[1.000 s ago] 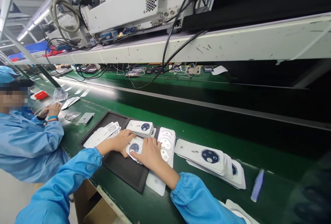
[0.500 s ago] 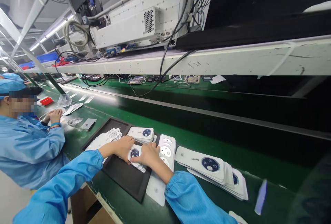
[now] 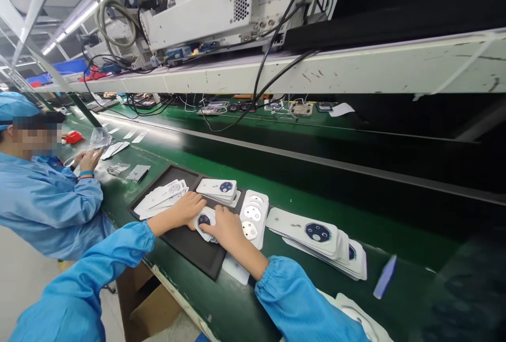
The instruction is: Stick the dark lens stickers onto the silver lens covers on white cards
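Note:
A small stack of white phone-back-shaped cards, each with a dark camera patch, is held between both hands over the black tray. My left hand grips its left edge, fingers curled over the far side. My right hand holds its right side, thumb across the front near the dark patch. The hands cover much of the stack. Just behind, another stack of these cards rests on the tray. A fanned pile of white cards lies left of my left hand.
White cards with silver round cutouts lie right of the tray. A longer card stack and a purple strip lie farther right on the green bench. A co-worker sits left. A shelf with equipment overhangs the bench.
My view has tilted slightly, so the bench appears higher. Both hands stay on the card stack; its lower edges, fanned out before, now look more gathered.

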Demonstrator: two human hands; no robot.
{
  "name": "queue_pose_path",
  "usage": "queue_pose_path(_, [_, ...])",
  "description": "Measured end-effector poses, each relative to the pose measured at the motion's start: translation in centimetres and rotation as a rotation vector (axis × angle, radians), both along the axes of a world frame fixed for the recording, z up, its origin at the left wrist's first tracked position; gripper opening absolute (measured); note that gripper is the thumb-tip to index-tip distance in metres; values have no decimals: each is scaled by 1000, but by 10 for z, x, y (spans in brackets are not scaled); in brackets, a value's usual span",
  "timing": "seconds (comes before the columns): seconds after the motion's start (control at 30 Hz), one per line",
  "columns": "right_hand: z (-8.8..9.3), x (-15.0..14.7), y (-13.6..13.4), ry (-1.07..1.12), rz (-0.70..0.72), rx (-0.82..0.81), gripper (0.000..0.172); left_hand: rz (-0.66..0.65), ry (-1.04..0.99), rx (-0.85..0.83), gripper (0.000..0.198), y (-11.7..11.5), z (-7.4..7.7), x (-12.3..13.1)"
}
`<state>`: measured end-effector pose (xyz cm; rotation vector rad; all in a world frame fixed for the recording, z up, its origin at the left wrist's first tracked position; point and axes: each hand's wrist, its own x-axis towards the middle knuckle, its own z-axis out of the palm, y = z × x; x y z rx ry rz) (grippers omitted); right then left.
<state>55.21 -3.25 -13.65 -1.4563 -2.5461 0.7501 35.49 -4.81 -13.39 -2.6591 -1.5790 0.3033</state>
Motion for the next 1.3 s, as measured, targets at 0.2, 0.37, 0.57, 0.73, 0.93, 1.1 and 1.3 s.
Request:
queue_pose_path(0.2, [-15, 6, -6, 50, 46, 67, 54, -52, 2, -135, 73, 5, 15, -6])
queue_pose_path(0.37, [-21, 11, -19, 133, 133, 123, 52, -20, 34, -273, 39, 8, 31, -4])
queue_pose_path(0.57, [-32, 19, -29, 253, 197, 168, 55, 56, 41, -310, 40, -17, 33, 0])
queue_pose_path(0.73, [-39, 21, -33, 327, 298, 186, 54, 96, 2, -252, 35, -49, 27, 4])
queue_pose_path(0.93, [-42, 27, -51, 368, 323, 181, 47, 86, -50, -169, 38, -63, 15, 31])
queue_pose_path(1.1, [-21, 40, -16, 344, 324, 134, 77, 103, -66, -155, 44, -55, 12, 42])
queue_pose_path(1.3, [14, 11, 96, 106, -27, 93, 41, 116, -49, -149, 48, -52, 12, 42])
